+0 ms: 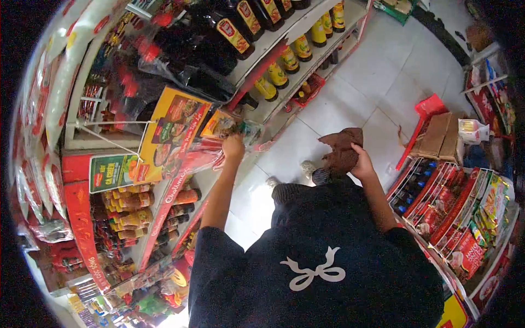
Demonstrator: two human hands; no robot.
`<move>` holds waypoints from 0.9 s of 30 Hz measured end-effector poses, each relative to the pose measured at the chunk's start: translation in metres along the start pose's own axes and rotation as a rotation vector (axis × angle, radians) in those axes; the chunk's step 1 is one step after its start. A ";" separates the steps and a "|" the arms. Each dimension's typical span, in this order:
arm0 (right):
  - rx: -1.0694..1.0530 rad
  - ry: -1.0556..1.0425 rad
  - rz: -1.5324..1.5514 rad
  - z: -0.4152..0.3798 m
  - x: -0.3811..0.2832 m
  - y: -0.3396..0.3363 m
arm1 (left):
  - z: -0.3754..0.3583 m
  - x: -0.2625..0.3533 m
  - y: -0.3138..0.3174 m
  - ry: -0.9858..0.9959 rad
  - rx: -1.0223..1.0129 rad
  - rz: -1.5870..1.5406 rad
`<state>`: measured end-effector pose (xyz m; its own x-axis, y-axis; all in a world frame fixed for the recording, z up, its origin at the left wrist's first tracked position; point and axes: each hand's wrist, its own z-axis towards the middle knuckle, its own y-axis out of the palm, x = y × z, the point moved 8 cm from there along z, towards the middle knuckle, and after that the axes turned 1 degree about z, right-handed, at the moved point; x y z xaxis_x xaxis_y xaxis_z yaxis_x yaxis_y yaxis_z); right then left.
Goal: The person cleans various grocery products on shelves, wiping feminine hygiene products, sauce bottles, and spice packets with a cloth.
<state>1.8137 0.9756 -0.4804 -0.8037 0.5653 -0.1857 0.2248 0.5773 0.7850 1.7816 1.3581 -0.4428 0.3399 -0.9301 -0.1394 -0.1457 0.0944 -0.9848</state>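
My left hand (233, 147) reaches to the shelf on the left, fingers closed at the lower edge of an orange packet (215, 123) with a food picture on it. Glossy clear plastic (252, 133) lies beside these fingers, and their tips are partly hidden. In my right hand (362, 163), out over the floor, is a crumpled brown cloth (343, 146), pinched at its right side and hanging loose on the left. Next to the packet hangs a yellow-orange advertising card (174, 131).
Dark sauce bottles (232, 35) and yellow-labelled bottles (290, 59) line the shelves ahead. Jars (131, 208) fill the lower left rack. To the right stand a cardboard box (437, 136) and a rack of packets (473, 240). White floor tiles (377, 65) run between.
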 end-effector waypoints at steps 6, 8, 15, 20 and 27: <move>-0.001 -0.003 0.067 0.004 0.017 -0.017 | -0.020 -0.003 -0.008 -0.084 -0.007 -0.033; 0.016 -0.049 0.089 0.009 0.021 -0.029 | -0.029 -0.001 -0.021 -0.112 0.038 -0.202; 0.168 -0.094 -0.009 0.007 0.021 -0.031 | -0.073 0.023 -0.123 -0.150 0.291 -0.703; -0.068 0.078 -0.275 -0.012 0.070 0.053 | -0.141 0.042 -0.124 -0.175 0.336 -0.910; -0.309 0.771 -0.285 -0.067 0.220 0.101 | -0.288 0.140 -0.155 -0.210 0.365 -0.828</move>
<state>1.6225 1.1186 -0.4021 -0.9800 -0.1957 -0.0358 -0.1109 0.3875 0.9152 1.5846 1.1112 -0.2801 0.3711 -0.6707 0.6422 0.5081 -0.4323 -0.7450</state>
